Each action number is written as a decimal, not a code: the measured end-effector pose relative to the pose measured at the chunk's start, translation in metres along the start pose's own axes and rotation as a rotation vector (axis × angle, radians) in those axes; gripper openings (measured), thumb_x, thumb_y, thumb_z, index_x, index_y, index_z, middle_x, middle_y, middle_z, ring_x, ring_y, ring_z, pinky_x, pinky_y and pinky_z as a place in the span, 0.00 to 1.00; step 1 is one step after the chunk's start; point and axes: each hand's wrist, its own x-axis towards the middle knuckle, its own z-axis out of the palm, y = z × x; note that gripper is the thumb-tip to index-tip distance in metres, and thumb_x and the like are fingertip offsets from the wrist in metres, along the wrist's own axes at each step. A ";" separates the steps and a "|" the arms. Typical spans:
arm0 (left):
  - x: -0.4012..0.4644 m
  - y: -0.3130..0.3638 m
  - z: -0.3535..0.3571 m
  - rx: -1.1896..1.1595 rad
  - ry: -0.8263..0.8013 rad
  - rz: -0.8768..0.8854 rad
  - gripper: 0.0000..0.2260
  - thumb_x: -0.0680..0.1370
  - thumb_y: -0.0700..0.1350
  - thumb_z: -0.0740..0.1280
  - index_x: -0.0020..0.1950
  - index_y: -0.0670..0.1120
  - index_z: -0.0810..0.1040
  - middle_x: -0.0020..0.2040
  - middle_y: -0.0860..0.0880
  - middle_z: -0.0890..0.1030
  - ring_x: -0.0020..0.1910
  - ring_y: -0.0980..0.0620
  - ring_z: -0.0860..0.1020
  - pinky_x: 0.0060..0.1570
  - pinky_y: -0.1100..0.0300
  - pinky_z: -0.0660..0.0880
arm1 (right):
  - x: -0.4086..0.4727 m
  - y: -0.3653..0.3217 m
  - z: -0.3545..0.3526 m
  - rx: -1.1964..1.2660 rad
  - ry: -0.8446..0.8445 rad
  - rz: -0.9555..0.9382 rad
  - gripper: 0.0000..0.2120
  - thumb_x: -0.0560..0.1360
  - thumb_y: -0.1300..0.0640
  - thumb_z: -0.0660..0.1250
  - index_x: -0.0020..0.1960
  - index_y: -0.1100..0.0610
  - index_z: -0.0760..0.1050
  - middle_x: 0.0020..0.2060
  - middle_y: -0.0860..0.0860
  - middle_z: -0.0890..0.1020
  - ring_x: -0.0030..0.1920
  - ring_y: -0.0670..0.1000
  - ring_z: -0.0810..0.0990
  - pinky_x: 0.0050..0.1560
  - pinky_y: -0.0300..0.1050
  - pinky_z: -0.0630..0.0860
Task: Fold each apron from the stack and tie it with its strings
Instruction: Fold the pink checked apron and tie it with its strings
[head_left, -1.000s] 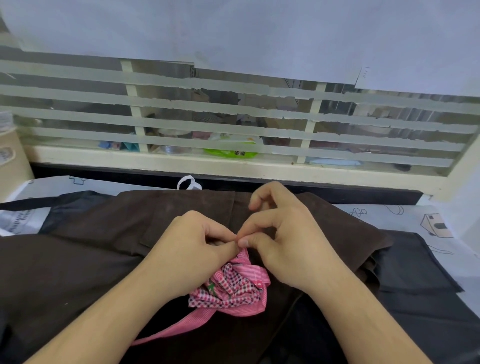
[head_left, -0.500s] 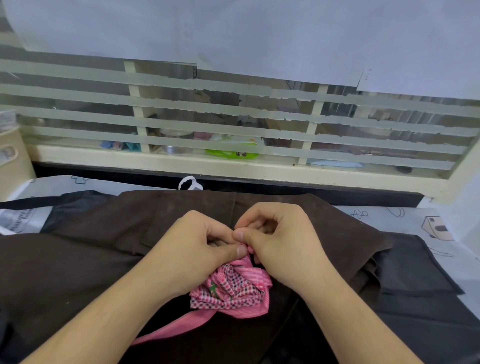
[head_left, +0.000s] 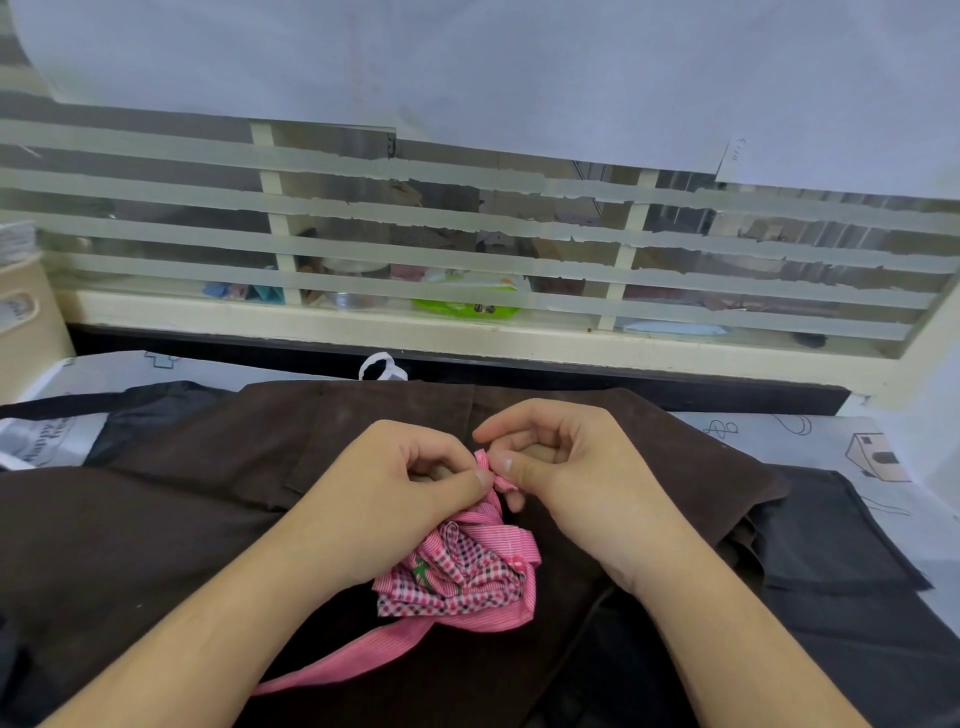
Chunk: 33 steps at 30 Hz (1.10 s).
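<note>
Both hands, left hand (head_left: 384, 499) and right hand (head_left: 576, 467), pinch the pink strap (head_left: 493, 475) of the folded apron (head_left: 457, 577); bag (head_left: 47, 441) reads "Happy".

The small bundled cloth apron (head_left: 457, 577) is pink-and-white check with dark dots and a green motif; its flat fabric strings (head_left: 358, 660) are pink with fine white stripes. Beneath lies a plain dark-brown cloth apron (head_left: 182, 499), beside black cloth aprons (head_left: 841, 545). The counter (head_left: 810, 436) cover is pale grey-white, printed with line drawings.
</note>
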 end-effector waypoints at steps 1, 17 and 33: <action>0.000 0.000 0.000 -0.009 0.014 -0.007 0.07 0.79 0.48 0.73 0.42 0.53 0.88 0.40 0.49 0.87 0.44 0.47 0.85 0.52 0.51 0.82 | 0.000 0.000 0.000 0.009 -0.004 0.000 0.13 0.79 0.68 0.71 0.52 0.51 0.86 0.41 0.53 0.87 0.35 0.51 0.83 0.45 0.45 0.82; 0.000 0.003 -0.002 -0.201 0.074 -0.077 0.06 0.80 0.41 0.72 0.47 0.48 0.88 0.41 0.47 0.89 0.44 0.50 0.88 0.56 0.50 0.83 | -0.002 -0.003 -0.002 -0.374 -0.024 -0.022 0.14 0.80 0.63 0.70 0.53 0.44 0.87 0.40 0.43 0.86 0.39 0.43 0.84 0.40 0.34 0.80; 0.001 -0.001 -0.006 -0.184 0.014 -0.035 0.07 0.81 0.42 0.72 0.45 0.50 0.87 0.43 0.47 0.89 0.45 0.49 0.88 0.52 0.54 0.80 | 0.002 0.001 -0.004 -0.429 -0.016 0.053 0.11 0.80 0.59 0.70 0.41 0.48 0.81 0.34 0.46 0.81 0.34 0.42 0.78 0.36 0.35 0.75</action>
